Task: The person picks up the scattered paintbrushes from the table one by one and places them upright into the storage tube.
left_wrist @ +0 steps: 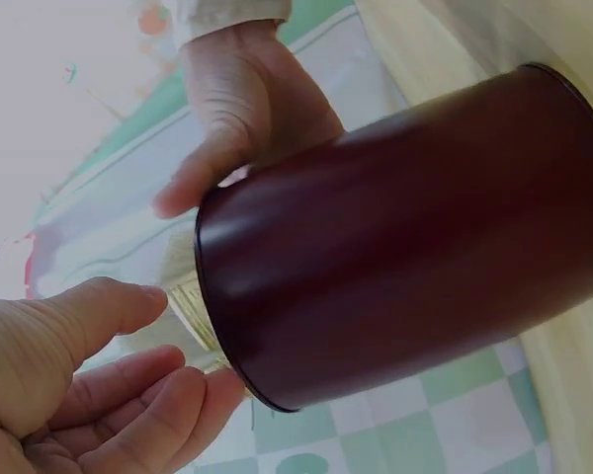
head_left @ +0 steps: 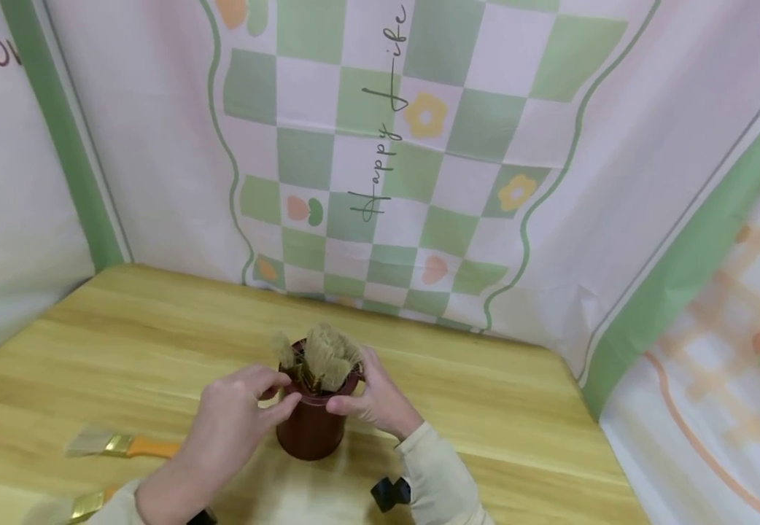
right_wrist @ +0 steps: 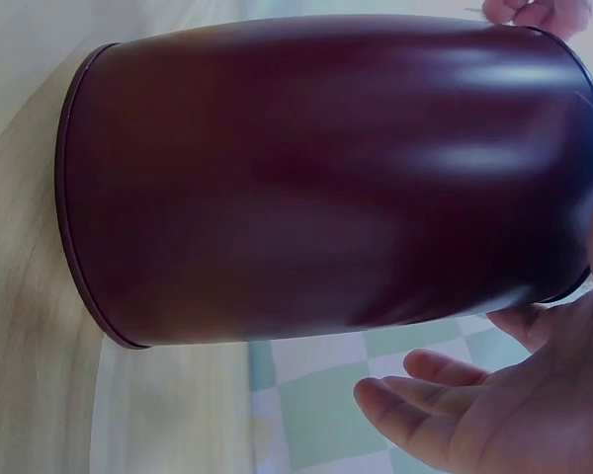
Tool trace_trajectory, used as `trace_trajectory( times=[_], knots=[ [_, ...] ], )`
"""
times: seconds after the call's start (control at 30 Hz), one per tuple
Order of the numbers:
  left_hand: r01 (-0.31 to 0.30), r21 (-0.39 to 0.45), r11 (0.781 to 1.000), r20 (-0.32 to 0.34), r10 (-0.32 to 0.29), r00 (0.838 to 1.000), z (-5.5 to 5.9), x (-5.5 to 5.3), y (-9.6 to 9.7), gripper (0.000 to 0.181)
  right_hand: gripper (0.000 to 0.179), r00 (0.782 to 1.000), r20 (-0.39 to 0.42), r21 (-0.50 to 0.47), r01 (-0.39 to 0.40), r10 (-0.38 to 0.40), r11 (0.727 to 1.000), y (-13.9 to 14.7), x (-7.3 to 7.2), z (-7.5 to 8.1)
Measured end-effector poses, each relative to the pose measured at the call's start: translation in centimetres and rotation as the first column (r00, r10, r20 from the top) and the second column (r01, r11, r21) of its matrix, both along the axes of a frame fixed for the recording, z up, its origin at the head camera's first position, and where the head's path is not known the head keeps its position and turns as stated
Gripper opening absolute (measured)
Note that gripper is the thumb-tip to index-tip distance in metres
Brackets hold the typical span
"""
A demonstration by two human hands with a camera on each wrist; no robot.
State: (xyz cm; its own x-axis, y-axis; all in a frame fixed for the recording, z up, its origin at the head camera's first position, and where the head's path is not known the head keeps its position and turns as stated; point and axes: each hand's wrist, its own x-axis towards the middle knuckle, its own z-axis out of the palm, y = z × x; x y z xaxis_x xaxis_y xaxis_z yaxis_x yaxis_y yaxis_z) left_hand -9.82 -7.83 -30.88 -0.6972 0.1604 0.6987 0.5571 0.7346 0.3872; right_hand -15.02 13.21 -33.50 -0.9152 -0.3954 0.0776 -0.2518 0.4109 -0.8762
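Observation:
A dark red-brown cylindrical pot [head_left: 311, 430] stands upright on the wooden table. Several paintbrushes [head_left: 329, 357] fill it, pale bristles up. My right hand [head_left: 380, 397] holds the pot at its right side, thumb on the near rim and fingers behind. At the left of the rim is my left hand [head_left: 232, 415], its thumb and fingers bent loosely and apart with nothing between them. In the left wrist view, its fingertips [left_wrist: 222, 395] are right at the rim, and a brush's metal band [left_wrist: 193, 311] shows beyond the thumb.
Two flat brushes with orange handles lie left on the table [head_left: 485, 408]: an upper brush [head_left: 120, 445] and a lower brush [head_left: 84, 504], partly behind the left forearm. A checkered cloth [head_left: 386, 146] hangs behind. A black wrist device [head_left: 391, 494] is by the right sleeve.

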Motion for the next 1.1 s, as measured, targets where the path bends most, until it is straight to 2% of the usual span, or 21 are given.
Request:
trace_trajectory(
  times=[0.2,0.3,0.33,0.4,0.47,0.53,0.6,0.7,0.73,0.83,0.87,0.93,0.97,1.03,1.07,1.1],
  knots=[
    [-0.036,-0.051,0.998,0.089,0.04,0.995,-0.7,-0.4,-0.8,0.015,0.117,1.0,0.022,0.013,0.007,-0.008,1.0,0.1,-0.1,0.3],
    [-0.074,-0.107,0.992,0.137,0.088,0.987,-1.3,-0.8,-1.5,0.017,0.117,1.0,0.021,0.02,0.006,-0.006,1.0,0.2,0.0,0.2],
    [-0.088,-0.123,0.988,0.17,0.109,0.979,-1.5,-1.0,-1.9,0.018,0.118,1.0,0.021,0.019,0.006,-0.006,1.0,0.2,0.0,0.2],
    [-0.114,-0.151,0.982,0.271,0.152,0.951,-1.8,-1.1,-2.6,0.021,0.118,1.0,0.017,0.019,0.002,-0.002,1.0,0.3,0.1,0.1],
    [-0.135,-0.179,0.975,0.37,0.193,0.909,-2.3,-1.1,-3.5,0.025,0.117,1.0,0.017,0.02,-0.009,0.009,1.0,0.3,0.1,0.0],
    [-0.153,-0.226,0.962,0.441,0.241,0.864,-2.8,-1.1,-4.7,0.028,0.116,1.0,0.019,0.016,-0.021,0.021,1.0,0.3,0.1,0.0],
    [-0.166,-0.261,0.951,0.474,0.276,0.836,-3.3,-1.1,-6.0,0.03,0.116,0.999,0.022,0.016,-0.027,0.026,1.0,0.3,0.2,0.0],
    [-0.209,-0.327,0.922,0.458,0.348,0.818,-4.1,-1.2,-8.2,0.041,0.118,1.0,0.017,0.018,-0.026,0.025,1.0,0.3,0.1,0.2],
    [-0.22,-0.345,0.912,0.464,0.37,0.805,-4.3,-1.2,-8.9,0.046,0.119,1.0,0.013,0.023,-0.023,0.023,0.999,0.3,0.1,0.3],
    [-0.217,-0.401,0.89,0.548,0.423,0.722,-4.8,-1.4,-11.1,0.051,0.119,1.0,0.01,0.027,-0.025,0.025,0.999,0.2,0.0,0.4],
    [-0.204,-0.418,0.885,0.582,0.433,0.689,-4.9,-1.6,-11.7,0.049,0.12,1.0,0.011,0.029,-0.023,0.023,0.999,0.2,-0.1,0.4],
    [-0.165,-0.437,0.884,0.66,0.44,0.609,-5.4,-1.6,-12.6,0.046,0.119,1.0,0.018,0.022,-0.021,0.021,1.0,0.2,-0.1,0.3],
    [-0.144,-0.446,0.883,0.686,0.441,0.579,-5.6,-1.7,-13.0,0.045,0.119,1.0,0.023,0.017,-0.019,0.018,1.0,0.2,-0.1,0.3],
    [-0.119,-0.462,0.879,0.717,0.449,0.533,-6.1,-1.8,-13.4,0.043,0.119,1.0,0.021,0.016,-0.014,0.013,1.0,0.2,0.0,0.3],
    [-0.111,-0.468,0.876,0.734,0.456,0.503,-6.3,-2.0,-13.5,0.043,0.12,1.0,0.018,0.012,-0.01,0.01,1.0,0.2,0.0,0.3],
    [-0.106,-0.476,0.873,0.744,0.464,0.481,-6.5,-2.1,-13.5,0.044,0.12,1.0,0.016,0.011,-0.007,0.007,1.0,0.2,-0.1,0.2]
  ],
)
